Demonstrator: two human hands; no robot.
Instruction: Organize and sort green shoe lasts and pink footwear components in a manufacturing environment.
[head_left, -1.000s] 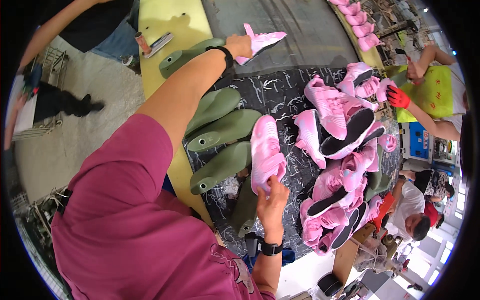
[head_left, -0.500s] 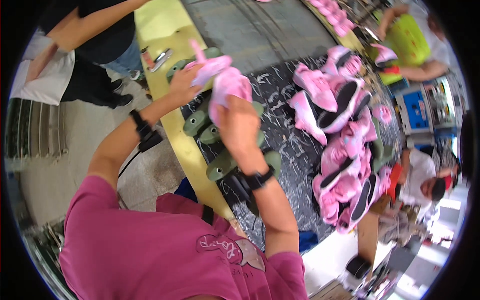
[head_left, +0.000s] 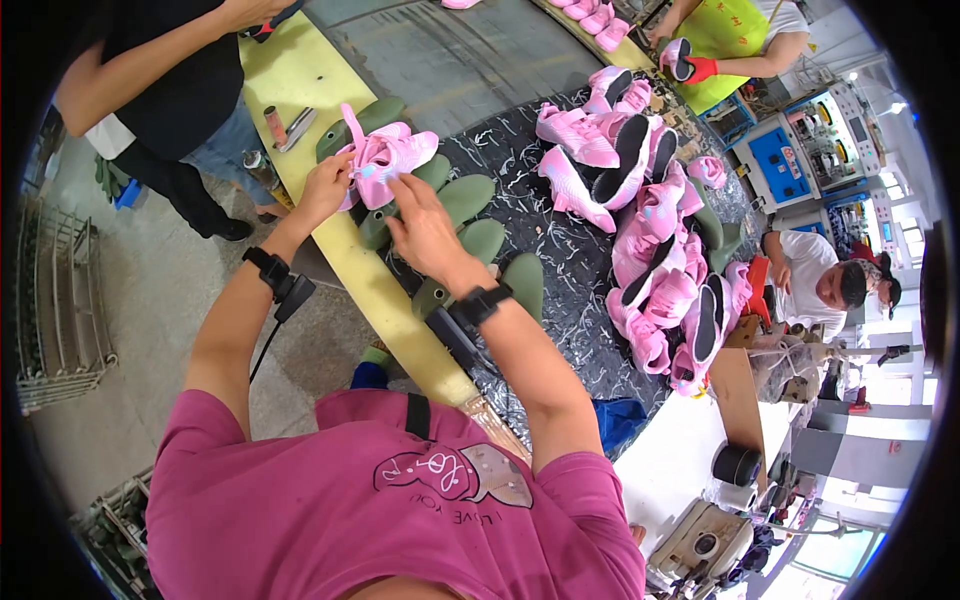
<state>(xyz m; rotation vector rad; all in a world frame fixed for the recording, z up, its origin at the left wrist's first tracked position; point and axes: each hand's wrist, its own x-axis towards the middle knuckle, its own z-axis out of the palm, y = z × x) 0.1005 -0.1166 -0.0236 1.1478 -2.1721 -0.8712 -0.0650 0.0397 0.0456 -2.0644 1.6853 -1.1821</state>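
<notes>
Pink shoes point(head_left: 392, 160), seemingly two overlapping, are held up over the yellow board point(head_left: 385, 310) that forms the bench's near edge, toward its left end. The left hand point(head_left: 325, 190) pinches their rear edge between thumb and fingers; the right hand point(head_left: 428, 228) lays its fingertips against their near side, thumb spread apart. What the shoes contain is hidden.

Green shoe lasts point(head_left: 465, 198) lie beneath and beside the hands on the bench's black cover point(head_left: 555, 275), by the yellow board. Nearer the bench's far right edge is a heap of pink shoes point(head_left: 648, 240), some with black soles turned up; a green last point(head_left: 715, 225) lies beside it. A red tube point(head_left: 275, 127) and a metal tool point(head_left: 298, 127) rest near the yellow board's outer edge. Beyond the bench's far edge, a co-worker's red glove point(head_left: 701, 70) holds a shoe. On the floor, a metal rack point(head_left: 132, 487) carries dark pieces too small to identify.
</notes>
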